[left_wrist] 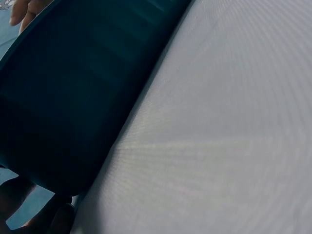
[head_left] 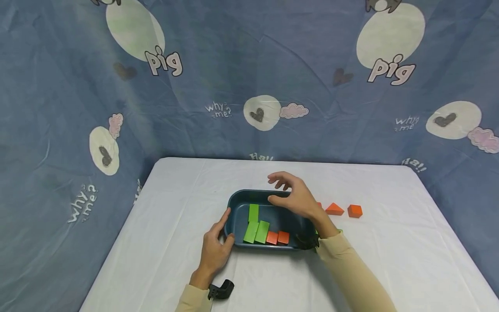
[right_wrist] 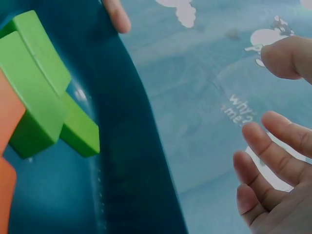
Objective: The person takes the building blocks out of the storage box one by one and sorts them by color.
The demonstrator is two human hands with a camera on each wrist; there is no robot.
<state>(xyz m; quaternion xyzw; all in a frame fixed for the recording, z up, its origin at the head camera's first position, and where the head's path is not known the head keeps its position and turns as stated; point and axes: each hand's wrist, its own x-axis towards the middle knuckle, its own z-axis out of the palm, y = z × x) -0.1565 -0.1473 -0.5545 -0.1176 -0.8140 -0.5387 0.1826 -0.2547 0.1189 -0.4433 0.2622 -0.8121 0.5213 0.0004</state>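
Note:
A dark blue tray (head_left: 280, 220) lies on the white-covered table. Inside, at its left, sit three green blocks (head_left: 253, 212), with two orange blocks (head_left: 283, 238) along the front wall. My left hand (head_left: 214, 252) rests against the tray's left end, finger and thumb spread along the rim. Over the tray's back right part hovers my right hand (head_left: 299, 197), its fingers apart and loosely bent, with nothing between them. The right wrist view shows those empty fingers beyond the tray wall (right_wrist: 136, 146). In the left wrist view, the tray (left_wrist: 73, 97) hides most of the left fingers.
Right of the tray lie an orange triangular block (head_left: 334, 209) and an orange cube (head_left: 354, 211). Another orange piece (head_left: 319, 204) is mostly hidden behind my right wrist, and a bit of green shows by the sleeve. A blue printed curtain (head_left: 218, 138) hangs behind the table.

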